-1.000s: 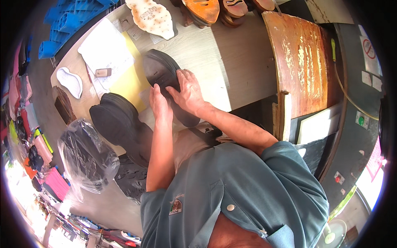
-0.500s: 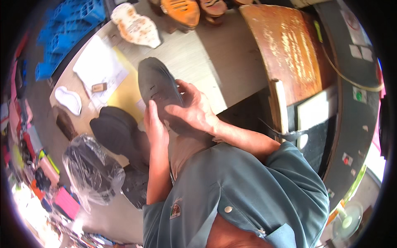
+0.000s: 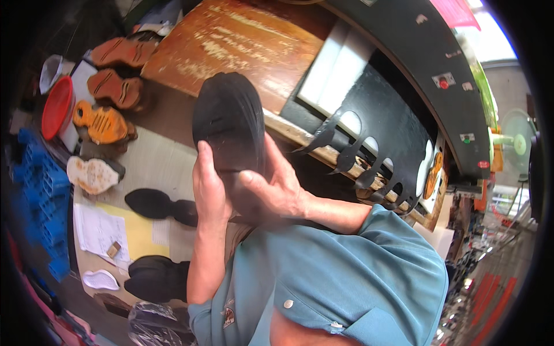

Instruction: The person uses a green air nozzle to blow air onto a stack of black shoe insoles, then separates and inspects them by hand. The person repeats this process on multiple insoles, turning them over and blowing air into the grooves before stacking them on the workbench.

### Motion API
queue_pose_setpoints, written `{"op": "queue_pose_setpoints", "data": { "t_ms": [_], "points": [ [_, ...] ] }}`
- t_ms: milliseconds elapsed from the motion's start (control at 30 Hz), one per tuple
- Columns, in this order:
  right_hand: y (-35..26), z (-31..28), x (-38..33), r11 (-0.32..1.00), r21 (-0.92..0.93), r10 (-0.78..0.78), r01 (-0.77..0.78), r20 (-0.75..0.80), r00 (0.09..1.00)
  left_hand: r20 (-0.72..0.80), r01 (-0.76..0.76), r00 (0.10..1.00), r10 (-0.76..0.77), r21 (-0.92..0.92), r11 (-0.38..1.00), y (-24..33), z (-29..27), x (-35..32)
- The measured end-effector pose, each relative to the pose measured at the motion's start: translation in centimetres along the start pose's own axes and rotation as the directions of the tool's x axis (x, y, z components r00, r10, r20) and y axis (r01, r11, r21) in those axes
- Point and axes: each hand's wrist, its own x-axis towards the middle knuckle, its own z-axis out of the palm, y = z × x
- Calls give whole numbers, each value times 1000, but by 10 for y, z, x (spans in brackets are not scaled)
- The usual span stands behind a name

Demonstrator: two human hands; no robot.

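Observation:
Both my hands grip a black shoe sole (image 3: 228,118), its rounded end pointing away from me. My left hand (image 3: 210,187) presses along the left edge, thumb on the face. My right hand (image 3: 277,187) wraps the right edge, its thumb lying across the narrower middle. The near end is blurred close to my shirt. To the left, another black sole (image 3: 151,203) lies flat on the table, partly hidden by my left hand. Nearer to me sit more black soles (image 3: 153,278), beside a clear plastic bag (image 3: 153,323) with something dark inside.
A worn brown wooden board (image 3: 231,43) stands ahead. Black sheet material (image 3: 392,109) with cut-out curves hangs over the right-hand bench. Orange slotted block (image 3: 104,124), white sole-shaped piece (image 3: 92,175), papers (image 3: 101,228) and blue crates (image 3: 55,179) are at left.
My view has swung to the right, so the board and black sheet show more fully. Both hands still hold the sole. A flat sole beside the yellow paper now shows.

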Motion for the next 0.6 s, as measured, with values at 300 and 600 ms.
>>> {"op": "queue_pose_setpoints", "data": {
  "t_ms": [300,600],
  "points": [
    [-28,-118,67,999,35,11,-3,-253,968,318,-10,935,-157,465,885,-15,116,154],
    [22,-150,37,837,454,414,-304,-164,896,584,-583,811,-20,811,38,-57,102,171]
  ]
}}
